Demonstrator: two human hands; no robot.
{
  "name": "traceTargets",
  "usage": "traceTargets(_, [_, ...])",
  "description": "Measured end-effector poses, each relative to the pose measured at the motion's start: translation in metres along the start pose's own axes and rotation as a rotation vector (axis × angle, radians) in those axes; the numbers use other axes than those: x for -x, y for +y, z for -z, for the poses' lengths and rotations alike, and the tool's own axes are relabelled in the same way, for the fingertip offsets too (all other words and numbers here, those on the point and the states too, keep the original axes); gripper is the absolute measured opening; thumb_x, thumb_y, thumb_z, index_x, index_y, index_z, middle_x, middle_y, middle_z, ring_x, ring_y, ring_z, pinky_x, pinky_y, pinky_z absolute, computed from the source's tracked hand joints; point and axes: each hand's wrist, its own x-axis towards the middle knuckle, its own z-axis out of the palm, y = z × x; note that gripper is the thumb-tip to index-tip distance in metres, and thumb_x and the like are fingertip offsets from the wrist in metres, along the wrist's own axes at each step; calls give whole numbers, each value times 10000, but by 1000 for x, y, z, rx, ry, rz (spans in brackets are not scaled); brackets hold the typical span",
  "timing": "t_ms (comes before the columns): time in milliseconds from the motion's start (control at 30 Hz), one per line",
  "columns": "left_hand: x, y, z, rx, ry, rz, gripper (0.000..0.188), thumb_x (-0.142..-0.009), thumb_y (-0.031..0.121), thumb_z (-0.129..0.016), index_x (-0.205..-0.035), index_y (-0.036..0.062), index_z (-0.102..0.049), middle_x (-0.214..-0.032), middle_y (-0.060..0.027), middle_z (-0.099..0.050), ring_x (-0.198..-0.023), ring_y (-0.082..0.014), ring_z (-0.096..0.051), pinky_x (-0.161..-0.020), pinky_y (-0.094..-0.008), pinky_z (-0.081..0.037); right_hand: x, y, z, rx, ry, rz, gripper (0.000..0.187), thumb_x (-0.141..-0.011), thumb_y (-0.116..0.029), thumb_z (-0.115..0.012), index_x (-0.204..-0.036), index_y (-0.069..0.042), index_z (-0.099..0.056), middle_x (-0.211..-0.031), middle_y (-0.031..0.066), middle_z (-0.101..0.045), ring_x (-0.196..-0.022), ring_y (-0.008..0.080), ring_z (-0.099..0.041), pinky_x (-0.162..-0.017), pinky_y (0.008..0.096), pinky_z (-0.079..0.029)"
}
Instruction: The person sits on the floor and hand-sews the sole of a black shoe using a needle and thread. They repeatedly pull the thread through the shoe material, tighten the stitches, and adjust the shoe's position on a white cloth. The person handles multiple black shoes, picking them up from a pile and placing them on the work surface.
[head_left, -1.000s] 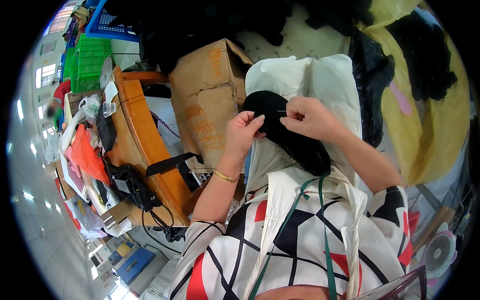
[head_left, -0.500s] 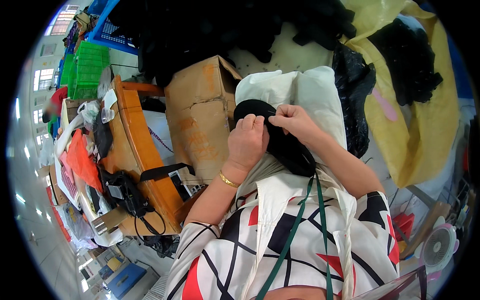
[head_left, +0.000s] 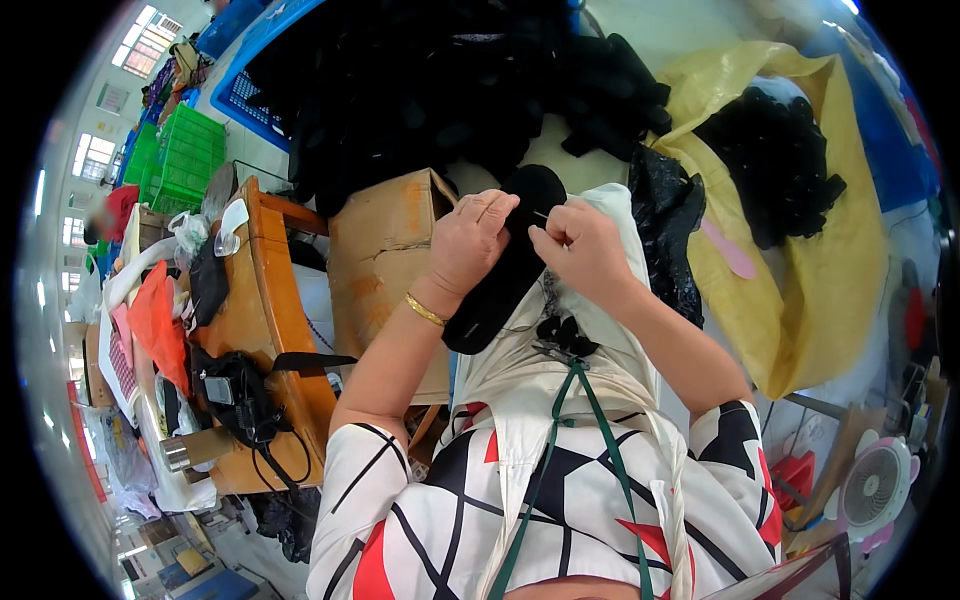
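Workpiece, black, long, sole-shaped and apparently of soft material, lies aslant beneath the fingers of both hands, its rounded far end beyond the fingertips and its near end below the left fingers.

The left hand is over the left edge, fingers bunched together; the thumb is hidden, and whether they grip the edge cannot be told. The right hand has thumb and forefinger closed in a pinch, apparently on a thin, pale, needle-like sliver projecting towards the left fingertips.

Step in hand, as judged: fine needle-type handwork near the far end. The next move calls for steady left fingers and a controlled right pinch, the sliver's point kept clear of the left fingertips.

Not verified: any thread, too fine to make out; whether the sliver has entered the material; the underside; surface detail, lost in black.

Below the right fingers, small black scraps on off-white cloth are indistinct. Left of the left fingers stands a brown cardboard box; beyond both hands, a dark heap merges into shadow, its separate pieces uncountable.
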Motion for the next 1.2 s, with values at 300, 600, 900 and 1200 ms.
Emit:
traceTargets(300, [59, 34, -28, 344, -252, -77, 416, -672, -15, -679, -1072, 97, -658, -1041, -73, -669, -915, -267, -654, -711, -354, -563, 102, -4, 4, 0, -62, -117, 265, -759, -41, -681, -611, -28, -461, -617, 109, -464, -597, 290, -506, -536, 405, -396])
traceTargets(600, [75, 51, -45, 747, -739, 299, 364, -725, 5, -624, -1081, 68, -664, -1083, -86, -640, -915, -244, -623, -789, -308, -517, 126, 32, 26, 25, -109, -293, 115, -881, -117, -659, -880, -40, -573, -738, 144, -599, -665, 314, -591, -615, 385, -475])
traceTargets(900, [46, 63, -24, 715, -821, 734, 238, -836, 250, -684, -765, 24, -704, -671, -90, -646, -612, -206, -606, -587, -323, -473, 111, 14, 33, -678, -223, -587, 98, -968, -59, -583, -1044, 1, -578, -819, 37, -649, -770, 84, -625, -715, 232, -522])
traceTargets(1200, [64, 63, -33, 768, -923, 828, 197, -796, 205, -696, -785, 8, -696, -665, -69, -656, -603, -143, -586, -573, -300, -460, 102, 43, 17, 114, -305, -160, 64, -885, -120, -655, -879, -57, -649, -793, 90, -581, -729, 274, -614, -633, 367, -490])
